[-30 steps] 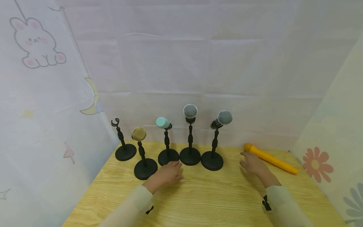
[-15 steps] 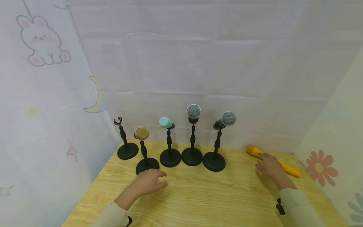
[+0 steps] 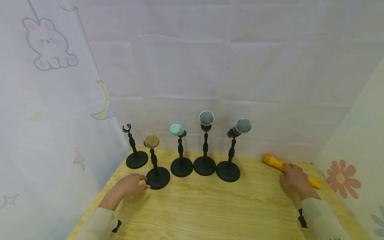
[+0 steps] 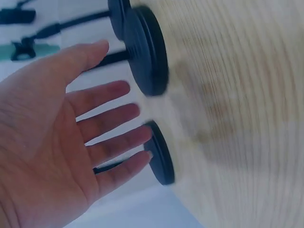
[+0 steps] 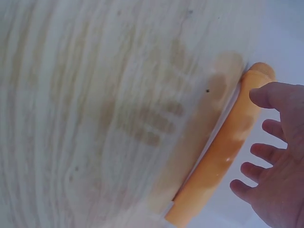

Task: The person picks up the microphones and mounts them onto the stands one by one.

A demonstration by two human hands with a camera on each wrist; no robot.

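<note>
My left hand (image 3: 130, 185) hovers by the round base of the black stand (image 3: 157, 178) that bears a gold-headed microphone (image 3: 152, 141). Its fingers are spread, with nothing in them, in the left wrist view. Behind it, at the far left, is a black stand (image 3: 137, 160) with a bare clip. On the right, my right hand (image 3: 295, 178) is over an orange microphone (image 3: 273, 161) lying on the table. The right wrist view shows loosely extended fingers (image 5: 266, 153) beside the orange microphone (image 5: 218, 147), not closed round it; whether they touch it I cannot tell.
A mint-green microphone (image 3: 177, 129) and two silver-headed microphones, one in the middle (image 3: 206, 118) and one to its right (image 3: 243, 125), sit tilted on black stands along the back. The wooden table (image 3: 210, 210) meets a hanging white cloth (image 3: 255, 73) behind.
My left hand has moved left, from before the mint-green microphone's stand to beside the gold one's. My right hand has shifted right, over the orange microphone. The microphones and stands stay put.
</note>
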